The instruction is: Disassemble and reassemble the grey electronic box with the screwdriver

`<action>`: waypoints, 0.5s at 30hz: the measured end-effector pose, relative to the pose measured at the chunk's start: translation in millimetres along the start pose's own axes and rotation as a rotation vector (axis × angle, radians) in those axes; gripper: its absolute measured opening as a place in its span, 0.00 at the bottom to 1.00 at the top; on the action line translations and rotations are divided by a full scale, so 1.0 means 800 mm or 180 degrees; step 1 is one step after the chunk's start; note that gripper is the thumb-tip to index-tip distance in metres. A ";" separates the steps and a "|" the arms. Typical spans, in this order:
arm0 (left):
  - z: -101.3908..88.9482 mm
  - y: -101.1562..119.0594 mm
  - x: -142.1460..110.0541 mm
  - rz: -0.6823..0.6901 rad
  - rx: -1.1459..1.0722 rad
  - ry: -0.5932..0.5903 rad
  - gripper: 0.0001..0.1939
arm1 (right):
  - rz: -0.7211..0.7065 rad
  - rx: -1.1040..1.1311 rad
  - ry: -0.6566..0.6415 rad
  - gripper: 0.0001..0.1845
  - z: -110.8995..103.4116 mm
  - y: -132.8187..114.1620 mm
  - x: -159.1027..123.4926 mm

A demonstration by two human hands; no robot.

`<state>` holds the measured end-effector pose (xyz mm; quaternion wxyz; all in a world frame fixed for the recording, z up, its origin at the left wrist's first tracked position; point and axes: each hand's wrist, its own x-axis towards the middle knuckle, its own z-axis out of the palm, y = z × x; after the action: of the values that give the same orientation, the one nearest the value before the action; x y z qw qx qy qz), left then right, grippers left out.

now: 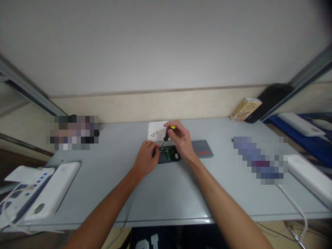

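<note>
A screwdriver (166, 135) with a black and yellow handle is pinched in the fingers of my right hand (183, 140). Its thin shaft slants down to the left, and the tip meets a small black device (175, 152) with a green circuit board exposed. My left hand (147, 156) grips the left end of this device, its fingers closed round the edge. Under the device lies a flat dark grey box or mat (203, 148) with reddish print on its right part. Just behind, several tiny dark screws (154, 134) rest on a white sheet (152, 126).
White power strips or boxes stand at the left (61, 185) and right (310, 176) of the grey table (103, 193). A yellow carton (245, 109) leans by a black case (272, 100) at the back right. Blurred-out items lie on both sides.
</note>
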<state>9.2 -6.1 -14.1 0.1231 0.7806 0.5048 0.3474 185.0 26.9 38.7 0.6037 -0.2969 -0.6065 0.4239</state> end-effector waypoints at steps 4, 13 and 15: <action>0.002 -0.001 0.000 0.0013 0.0004 0.0026 0.08 | -0.0047 -0.0023 -0.0178 0.11 0.005 -0.009 -0.002; 0.008 -0.012 -0.001 0.0057 -0.0116 0.0087 0.08 | -0.0442 -0.0475 -0.0001 0.07 0.011 -0.009 0.000; 0.008 -0.013 0.000 0.0065 -0.0133 0.0082 0.08 | -0.0294 -0.0334 -0.0133 0.09 0.007 -0.005 0.005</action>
<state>6.1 -0.5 -24.8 0.1292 0.7785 0.4909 0.3691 179.4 27.8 44.9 0.5934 -0.2909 -0.6533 0.3693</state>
